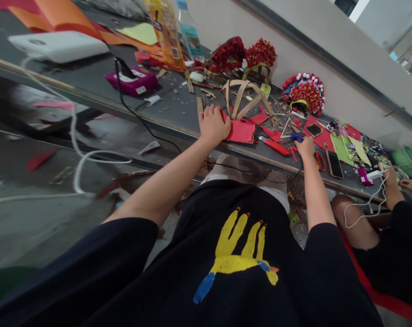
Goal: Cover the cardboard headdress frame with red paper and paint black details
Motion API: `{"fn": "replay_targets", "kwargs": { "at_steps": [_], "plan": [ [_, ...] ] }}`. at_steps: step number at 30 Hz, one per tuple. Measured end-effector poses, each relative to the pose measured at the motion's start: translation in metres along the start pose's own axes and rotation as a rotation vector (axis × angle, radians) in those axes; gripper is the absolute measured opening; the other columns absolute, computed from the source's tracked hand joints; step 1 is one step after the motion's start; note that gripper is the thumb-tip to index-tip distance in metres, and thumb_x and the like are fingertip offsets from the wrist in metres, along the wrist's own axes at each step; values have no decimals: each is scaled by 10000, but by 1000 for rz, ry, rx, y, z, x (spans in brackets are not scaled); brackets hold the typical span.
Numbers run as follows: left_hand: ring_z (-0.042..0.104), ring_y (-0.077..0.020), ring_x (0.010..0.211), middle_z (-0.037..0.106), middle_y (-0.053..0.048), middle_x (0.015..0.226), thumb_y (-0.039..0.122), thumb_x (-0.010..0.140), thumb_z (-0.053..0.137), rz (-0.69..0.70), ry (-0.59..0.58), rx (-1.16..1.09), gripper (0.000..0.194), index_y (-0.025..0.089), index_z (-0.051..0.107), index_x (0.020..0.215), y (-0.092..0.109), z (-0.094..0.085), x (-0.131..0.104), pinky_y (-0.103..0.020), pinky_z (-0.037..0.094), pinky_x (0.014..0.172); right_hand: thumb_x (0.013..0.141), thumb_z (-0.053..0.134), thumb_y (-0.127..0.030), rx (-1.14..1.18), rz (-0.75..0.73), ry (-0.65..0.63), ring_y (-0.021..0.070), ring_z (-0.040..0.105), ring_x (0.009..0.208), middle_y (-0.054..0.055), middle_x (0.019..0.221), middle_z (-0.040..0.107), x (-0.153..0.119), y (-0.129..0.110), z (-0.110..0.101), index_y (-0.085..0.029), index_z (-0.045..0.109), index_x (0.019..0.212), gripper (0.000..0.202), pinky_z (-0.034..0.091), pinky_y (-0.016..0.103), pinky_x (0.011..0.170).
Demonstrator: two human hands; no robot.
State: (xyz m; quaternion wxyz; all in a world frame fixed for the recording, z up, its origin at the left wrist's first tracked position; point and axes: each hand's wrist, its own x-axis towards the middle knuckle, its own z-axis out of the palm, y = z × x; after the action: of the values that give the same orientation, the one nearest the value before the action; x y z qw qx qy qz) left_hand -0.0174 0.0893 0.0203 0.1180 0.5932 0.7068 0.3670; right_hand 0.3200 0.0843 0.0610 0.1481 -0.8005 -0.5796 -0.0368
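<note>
My left hand [214, 123] lies curled over the left end of a red-covered cardboard piece [241, 131] at the table's front edge, holding it down. Bare cardboard strips [240, 97] arch up behind this piece. My right hand [305, 147] is closed around a blue glue gun [296, 136], its nozzle pointing left toward the red piece. Between my hands lies a red-handled utility knife [277, 146], with red scraps around it. Just right of my right hand are orange scissor handles [319, 161] and a dark phone [334, 164].
Drink bottles [191, 34], red decorated headpieces [260, 53] and a beaded one [306, 93] stand along the back. A white power bank [59, 46] and a purple power socket [134, 81] sit left, with cables hanging off the edge. Another person's hand [391, 178] is at far right.
</note>
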Motion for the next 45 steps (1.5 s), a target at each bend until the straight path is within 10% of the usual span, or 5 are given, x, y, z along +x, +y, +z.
{"fn": "replay_targets", "kwargs": {
  "at_steps": [13, 23, 27, 34, 45],
  "plan": [
    [282, -316, 1467, 364, -170, 1553, 416, 875, 349, 6, 21, -1, 660, 96, 449, 1444, 3, -3, -2, -497, 159, 1242, 918, 580, -376, -113, -74, -82, 324, 551, 1256, 230, 1255, 648, 5, -90, 3, -75, 683, 1141, 388, 339, 511, 1081],
    [270, -321, 1470, 351, -183, 1556, 407, 888, 345, 5, 11, -19, 654, 79, 432, 1447, 4, -3, -2, -493, 135, 1246, 945, 463, -272, 215, 58, -24, 278, 633, 1136, 200, 1154, 693, 21, -87, -5, -111, 666, 1022, 271, 454, 418, 990],
    [292, -327, 1457, 369, -192, 1545, 391, 894, 346, 13, 28, 3, 644, 60, 445, 1437, 3, -1, 0, -507, 166, 1233, 984, 291, -277, 925, 102, 83, 110, 579, 603, 18, 751, 654, -36, -81, -10, -199, 509, 906, 245, 435, 205, 575],
    [343, -342, 1427, 406, -213, 1515, 372, 888, 382, 39, 76, 23, 629, 34, 482, 1408, 1, 4, 2, -516, 213, 1209, 888, 506, -460, 1324, -96, -358, 60, 430, 443, -91, 534, 534, -199, -96, 37, -224, 491, 866, 237, 299, 169, 457],
    [339, -346, 1425, 441, -192, 1491, 296, 920, 447, 246, 168, 73, 446, 110, 572, 1305, -2, 6, -3, -589, 171, 1208, 895, 436, -246, 1389, 186, -625, 47, 368, 351, -116, 441, 505, -211, -115, 58, -213, 471, 819, 89, 219, 153, 381]
  ]
}}
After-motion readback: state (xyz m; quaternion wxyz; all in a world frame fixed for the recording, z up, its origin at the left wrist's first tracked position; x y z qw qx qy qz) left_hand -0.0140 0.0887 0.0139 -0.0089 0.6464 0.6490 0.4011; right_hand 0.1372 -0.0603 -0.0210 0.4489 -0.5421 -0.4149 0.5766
